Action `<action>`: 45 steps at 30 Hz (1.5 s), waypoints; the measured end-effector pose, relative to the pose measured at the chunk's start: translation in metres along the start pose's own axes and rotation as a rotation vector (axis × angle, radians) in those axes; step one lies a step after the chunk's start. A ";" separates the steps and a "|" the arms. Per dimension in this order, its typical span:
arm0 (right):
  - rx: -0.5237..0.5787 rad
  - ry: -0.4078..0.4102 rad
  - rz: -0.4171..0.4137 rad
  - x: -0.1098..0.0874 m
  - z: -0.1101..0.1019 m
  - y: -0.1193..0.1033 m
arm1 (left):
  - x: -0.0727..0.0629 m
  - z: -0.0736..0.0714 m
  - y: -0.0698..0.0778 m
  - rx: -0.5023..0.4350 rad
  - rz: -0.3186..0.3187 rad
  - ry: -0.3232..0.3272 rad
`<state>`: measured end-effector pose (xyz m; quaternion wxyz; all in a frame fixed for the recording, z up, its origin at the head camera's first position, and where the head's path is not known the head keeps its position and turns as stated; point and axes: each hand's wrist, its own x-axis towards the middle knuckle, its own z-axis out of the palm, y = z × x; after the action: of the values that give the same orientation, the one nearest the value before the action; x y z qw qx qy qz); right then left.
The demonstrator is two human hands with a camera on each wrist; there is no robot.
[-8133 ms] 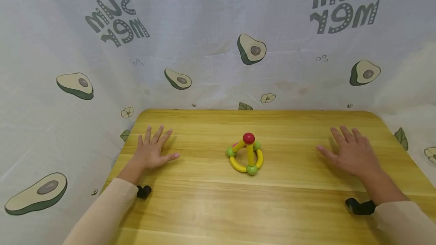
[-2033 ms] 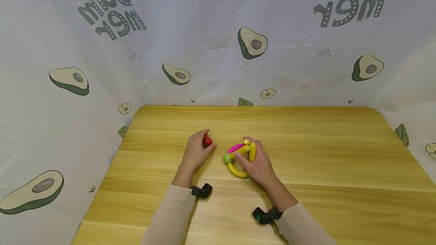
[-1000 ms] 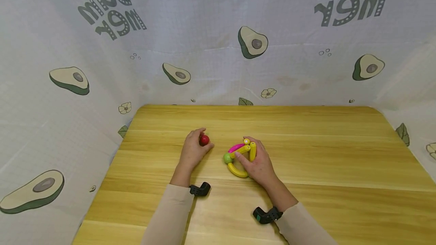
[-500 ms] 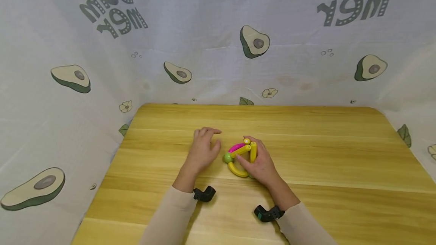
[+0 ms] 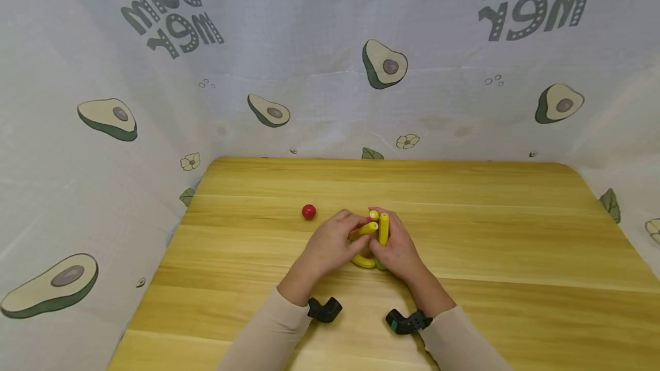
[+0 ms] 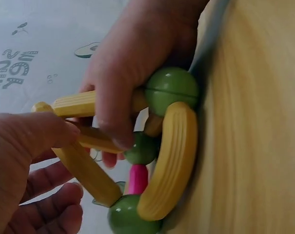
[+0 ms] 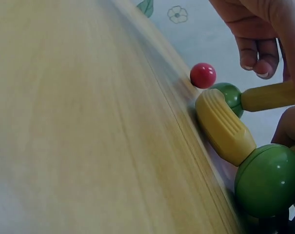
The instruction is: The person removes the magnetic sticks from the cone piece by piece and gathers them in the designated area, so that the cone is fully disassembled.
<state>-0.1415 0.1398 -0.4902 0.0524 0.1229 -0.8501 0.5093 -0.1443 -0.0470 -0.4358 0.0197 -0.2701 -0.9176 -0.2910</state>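
A toy of straight yellow sticks, green balls, curved yellow pieces and a pink piece stands on the table. My left hand pinches one slanting yellow stick between thumb and fingers, near its top end. That stick's foot sits on a green ball. From the other side my right hand grips the toy, its thumb across the other upright sticks, one being the yellow stick. The sticks' upper ends lean together, uncapped. A red ball lies loose on the table, behind and left of my left hand.
The wooden table reaches back to a white cloth printed with avocados, which hangs behind it and along both sides. Each wrist wears a black strap mount, the left one close to the right one.
The red ball has come off the toy's top and been put down at the left. My left hand let it go, then moved right onto a stick. My right hand stays on the toy.
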 end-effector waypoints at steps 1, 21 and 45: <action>0.000 0.002 0.002 0.000 0.000 0.000 | 0.000 -0.002 -0.001 -0.003 0.004 -0.003; -0.008 0.024 0.041 0.002 -0.003 0.002 | -0.019 -0.034 -0.033 0.013 -0.185 -0.132; -0.103 0.144 -0.077 0.004 -0.021 -0.010 | 0.002 0.016 -0.012 0.020 -0.054 0.019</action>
<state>-0.1433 0.1534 -0.4710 0.1394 0.1159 -0.8639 0.4698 -0.1499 -0.0460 -0.4549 0.0233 -0.2420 -0.9273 -0.2846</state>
